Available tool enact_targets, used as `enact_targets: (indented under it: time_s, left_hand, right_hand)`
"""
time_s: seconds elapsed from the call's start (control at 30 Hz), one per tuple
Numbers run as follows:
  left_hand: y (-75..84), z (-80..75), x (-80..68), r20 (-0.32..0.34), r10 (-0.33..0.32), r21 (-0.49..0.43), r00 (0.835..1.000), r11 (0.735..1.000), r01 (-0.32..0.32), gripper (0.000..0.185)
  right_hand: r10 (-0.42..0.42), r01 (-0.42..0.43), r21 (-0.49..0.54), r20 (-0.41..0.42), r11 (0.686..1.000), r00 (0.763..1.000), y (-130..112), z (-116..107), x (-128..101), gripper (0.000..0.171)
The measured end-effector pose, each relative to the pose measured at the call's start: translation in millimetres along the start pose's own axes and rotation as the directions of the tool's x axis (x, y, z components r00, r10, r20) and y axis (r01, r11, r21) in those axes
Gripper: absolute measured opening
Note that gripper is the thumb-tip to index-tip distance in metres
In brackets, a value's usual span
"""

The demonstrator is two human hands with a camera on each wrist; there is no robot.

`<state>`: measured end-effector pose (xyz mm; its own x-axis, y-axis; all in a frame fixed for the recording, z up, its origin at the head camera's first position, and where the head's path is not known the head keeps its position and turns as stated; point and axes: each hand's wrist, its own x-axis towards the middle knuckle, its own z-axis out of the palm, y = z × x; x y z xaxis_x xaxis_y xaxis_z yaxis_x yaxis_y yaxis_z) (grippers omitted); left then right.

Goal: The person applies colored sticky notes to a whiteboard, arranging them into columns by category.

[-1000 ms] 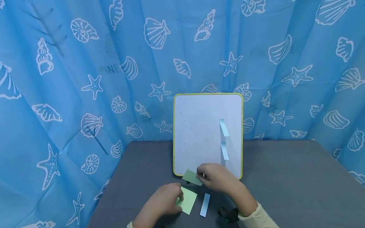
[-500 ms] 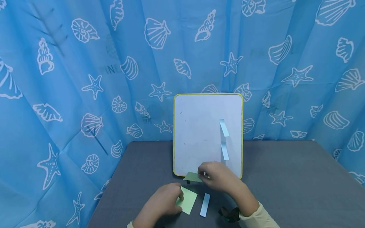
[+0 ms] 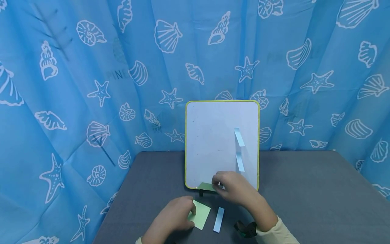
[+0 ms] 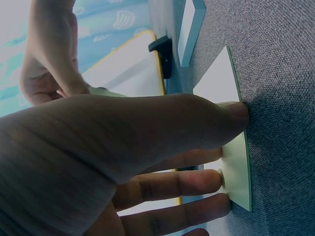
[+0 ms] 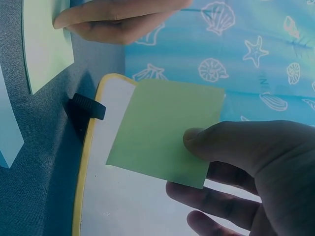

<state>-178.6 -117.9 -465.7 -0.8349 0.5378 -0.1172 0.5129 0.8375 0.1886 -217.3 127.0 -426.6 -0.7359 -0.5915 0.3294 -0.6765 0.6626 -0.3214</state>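
The green note (image 3: pixel 205 186) I'm watching has risen and tipped slightly since the earlier frame; at lower centre, the right hand (image 3: pixel 233 186) pinches it by the whiteboard's (image 3: pixel 213 142) bottom edge. Below, I see the left hand (image 3: pixel 178 213) gripping a green pad (image 3: pixel 201 214) on the worktop (image 3: pixel 304 189), left of a blue strip (image 3: pixel 218 219).

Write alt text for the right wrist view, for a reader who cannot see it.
The right hand pinches a square green paper note in front of a white, yellow-rimmed board. At upper left, the left hand touches a pale green paper pad on dark grey fabric.
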Motion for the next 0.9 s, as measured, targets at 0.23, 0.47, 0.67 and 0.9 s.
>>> enact_targets:
  time_s: [0.23,0.47,0.67,0.9]
  left_hand:
    - [-1.0,0.3,0.7,-0.008,0.005,0.002,1.0,1.0,-0.005,0.021]
    - [0.2,-2.0,2.2,0.043,-0.029,-0.035,0.999,0.999,0.031,0.021]
    - [0.2,-2.4,1.3,0.029,-0.016,-0.026,0.999,1.0,0.017,0.02]
    - [0.4,-4.4,1.9,0.05,-0.022,-0.019,0.998,1.0,0.023,0.019]
  right_hand:
    - [0.001,-0.002,-0.01,-0.052,1.0,0.999,-0.8,-0.8,0.3,0.008]
    - [-0.011,0.004,-0.054,-0.127,0.999,0.992,-3.0,-2.5,-0.1,0.01]
    - [-0.021,0.008,-0.065,-0.203,0.998,0.979,-3.6,-1.2,0.5,0.011]
    - [-0.028,0.0,-0.101,-0.271,0.995,0.962,-3.3,1.4,1.6,0.014]
